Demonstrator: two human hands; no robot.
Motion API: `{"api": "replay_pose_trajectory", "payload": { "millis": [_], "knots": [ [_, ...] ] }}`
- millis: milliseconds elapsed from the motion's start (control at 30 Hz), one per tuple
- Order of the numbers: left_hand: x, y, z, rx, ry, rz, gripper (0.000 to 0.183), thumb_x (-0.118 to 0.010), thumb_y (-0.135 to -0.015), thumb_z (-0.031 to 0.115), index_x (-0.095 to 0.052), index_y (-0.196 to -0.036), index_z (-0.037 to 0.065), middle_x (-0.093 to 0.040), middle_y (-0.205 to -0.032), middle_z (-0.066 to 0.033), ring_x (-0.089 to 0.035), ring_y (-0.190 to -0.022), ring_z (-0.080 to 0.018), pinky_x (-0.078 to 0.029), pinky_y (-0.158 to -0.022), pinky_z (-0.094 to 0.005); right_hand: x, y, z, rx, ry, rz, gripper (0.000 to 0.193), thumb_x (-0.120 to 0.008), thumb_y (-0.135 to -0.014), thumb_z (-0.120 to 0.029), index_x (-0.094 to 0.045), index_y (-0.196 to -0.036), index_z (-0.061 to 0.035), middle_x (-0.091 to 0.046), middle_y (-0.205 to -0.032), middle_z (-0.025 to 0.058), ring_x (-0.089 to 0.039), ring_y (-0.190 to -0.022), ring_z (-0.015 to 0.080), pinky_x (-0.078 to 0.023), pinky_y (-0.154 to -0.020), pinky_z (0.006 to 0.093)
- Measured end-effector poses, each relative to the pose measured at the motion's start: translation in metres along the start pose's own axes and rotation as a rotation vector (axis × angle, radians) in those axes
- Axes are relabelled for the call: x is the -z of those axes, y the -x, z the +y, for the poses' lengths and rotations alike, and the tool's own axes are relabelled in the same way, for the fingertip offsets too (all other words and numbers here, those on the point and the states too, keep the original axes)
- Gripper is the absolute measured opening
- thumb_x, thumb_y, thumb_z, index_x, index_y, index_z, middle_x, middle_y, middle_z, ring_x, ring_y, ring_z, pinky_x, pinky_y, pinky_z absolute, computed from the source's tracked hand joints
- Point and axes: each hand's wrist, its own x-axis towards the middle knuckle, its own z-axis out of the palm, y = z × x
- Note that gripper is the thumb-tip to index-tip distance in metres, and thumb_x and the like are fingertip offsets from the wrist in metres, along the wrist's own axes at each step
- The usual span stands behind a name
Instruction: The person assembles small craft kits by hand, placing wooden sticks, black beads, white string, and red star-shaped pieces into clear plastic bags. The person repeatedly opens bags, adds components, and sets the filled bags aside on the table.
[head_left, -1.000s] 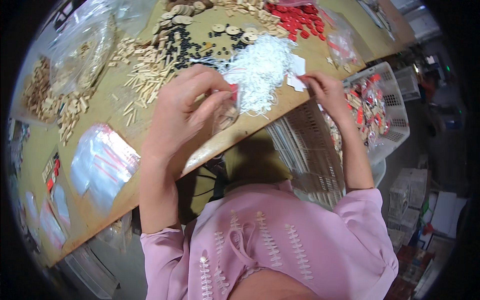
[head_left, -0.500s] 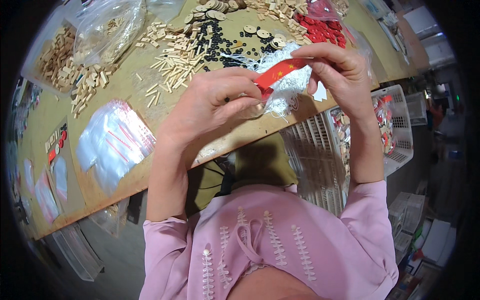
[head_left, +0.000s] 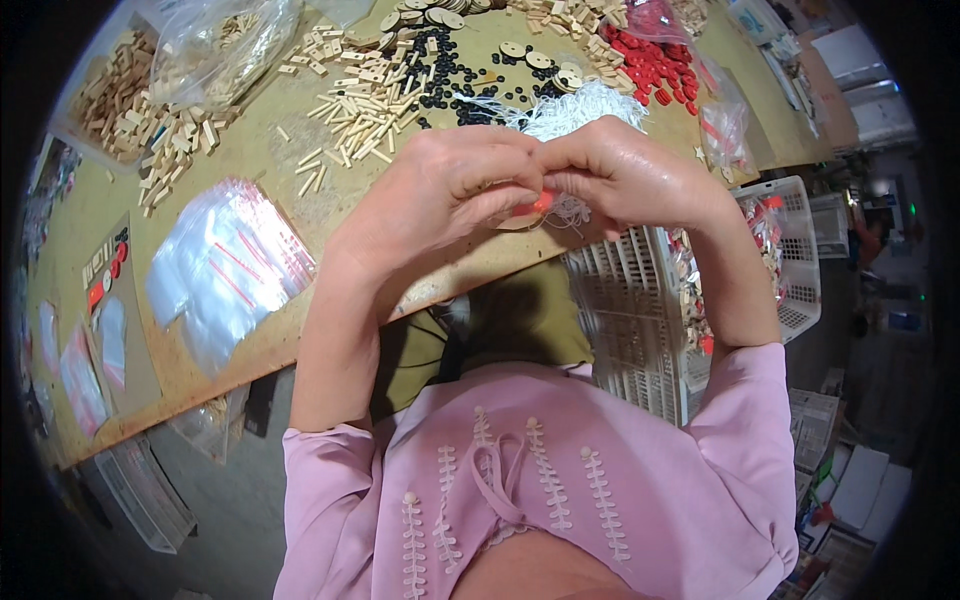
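Both hands meet fingertip to fingertip above the near edge of the table (head_left: 255, 165), knuckles up, thumbs toward the pink blouse (head_left: 560, 480). The left hand (head_left: 435, 185) is pinched, thumb against fingers, on a small clear bag (head_left: 515, 217), which shows just under its fingertips, mostly covered by them. A red strip (head_left: 541, 203) sits right between the two hands, at the mouth of that pinch; only a bright bit of it peeks out, so I can't say how far it is inside the bag. The right hand (head_left: 625, 170) curls in to touch the left, its fingers bent over the spot; from here I can't tell whether they are clamped on the strip. Just beyond the right hand's knuckles lies a heap of white cords (head_left: 590, 108), with red pieces (head_left: 655, 70) farther out. Straight past the left hand are black beads (head_left: 440, 92), and nearer its outer side, loose wooden sticks (head_left: 365, 125). Well to the left of that hand lie a spread of flat clear pouches (head_left: 230, 265) and, farther out, a pile of wooden blocks (head_left: 185, 150). Below the right forearm, a white crate (head_left: 803, 225) holds mixed pieces.
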Motion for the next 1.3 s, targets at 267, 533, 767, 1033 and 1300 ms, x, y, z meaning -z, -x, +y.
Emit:
{"api": "replay_pose_trajectory", "payload": {
  "millis": [267, 533, 767, 1033, 1300],
  "knots": [
    [-0.003, -0.002, -0.002, -0.014, 0.004, 0.037, 0.012, -0.074, -0.087, 0.007, -0.072, -0.098, 0.004, -0.075, -0.102, -0.0115, -0.073, -0.09, -0.0291, -0.058, -0.079, -0.0371, -0.018, 0.018, 0.023, 0.332, 0.079, 0.371, 0.008, -0.068, -0.097, -0.01, -0.069, -0.102, -0.0029, -0.071, -0.081, 0.004, -0.064, -0.061, 0.0099, -0.049, -0.054, 0.0262],
    [-0.02, 0.03, 0.052, 0.02, 0.114, -0.205, 0.015, -0.077, -0.082, 0.01, -0.076, -0.097, 0.007, -0.075, -0.105, -0.0081, -0.072, -0.093, -0.0276, -0.058, -0.079, -0.0378, -0.068, 0.078, 0.019, 0.372, 0.193, 0.392, 0.019, -0.081, -0.078, -0.005, -0.07, -0.093, -0.0053, -0.069, -0.085, 0.0075, -0.066, -0.079, 0.0279, -0.05, -0.077, 0.0386],
    [-0.039, 0.03, 0.066, 0.06, -0.042, -0.224, 0.013, -0.074, -0.085, 0.02, -0.072, -0.09, 0.008, -0.072, -0.106, -0.0053, -0.07, -0.093, -0.0271, -0.057, -0.079, -0.0394, -0.095, 0.079, 0.05, 0.502, 0.297, 0.558, 0.016, -0.081, -0.078, -0.008, -0.071, -0.09, -0.0097, -0.065, -0.086, 0.0048, -0.063, -0.081, 0.0257, -0.048, -0.075, 0.0382],
    [-0.046, 0.012, 0.058, 0.101, 0.001, -0.344, 0.01, -0.073, -0.088, 0.016, -0.074, -0.095, 0.009, -0.072, -0.103, -0.0062, -0.07, -0.091, -0.0271, -0.056, -0.078, -0.0382, -0.109, 0.084, 0.069, 0.336, -0.068, 0.587, 0.015, -0.079, -0.081, -0.002, -0.072, -0.094, -0.0067, -0.064, -0.094, 0.0087, -0.063, -0.088, 0.0293, -0.051, -0.076, 0.0387],
    [0.004, -0.034, -0.064, 0.431, -0.499, -0.077, 0.017, -0.071, -0.091, 0.008, -0.071, -0.107, 0.002, -0.071, -0.099, -0.013, -0.069, -0.085, -0.0263, -0.054, -0.077, -0.0359, -0.107, 0.077, 0.076, 0.433, -0.112, 0.693, 0.016, -0.079, -0.081, 0.001, -0.074, -0.095, -0.0059, -0.066, -0.102, 0.0078, -0.064, -0.096, 0.027, -0.051, -0.084, 0.0359]
  ]
}}
